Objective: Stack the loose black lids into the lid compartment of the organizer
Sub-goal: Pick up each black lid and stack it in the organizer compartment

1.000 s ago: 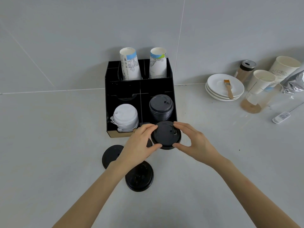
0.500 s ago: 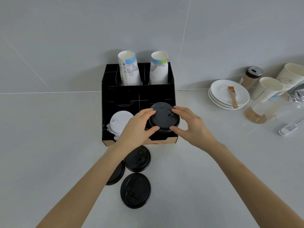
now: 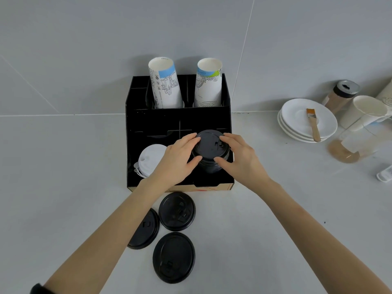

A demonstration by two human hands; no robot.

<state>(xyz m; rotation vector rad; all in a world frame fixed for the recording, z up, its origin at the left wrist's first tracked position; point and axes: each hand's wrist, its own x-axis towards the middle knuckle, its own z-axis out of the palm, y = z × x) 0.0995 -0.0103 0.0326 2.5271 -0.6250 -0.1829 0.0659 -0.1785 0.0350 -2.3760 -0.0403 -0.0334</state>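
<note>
Both hands hold one black lid on top of the stack of black lids in the organizer. The left hand grips the lid at its 9 o'clock side, and the right hand grips it at its 3 o'clock side. The fingers of each hand are curled and pressed on the lid's rim, with the thumbs on the near edge. The lid is round, flat and dark, with a small raised sip tab near its middle. The stack sits in the front right box of the organizer. In the front left box, at 9 o'clock from the stack, is a pile of white lids, partly hidden by the left hand. Two paper cups stand at the back, at 12 o'clock. Three loose lids lie flat on the counter at 6 o'clock from the organizer, close together. One of them is partly under the left arm. They are shiny black with a raised rim. At 3 o'clock, well apart, are white plates with a brush on top.
</note>
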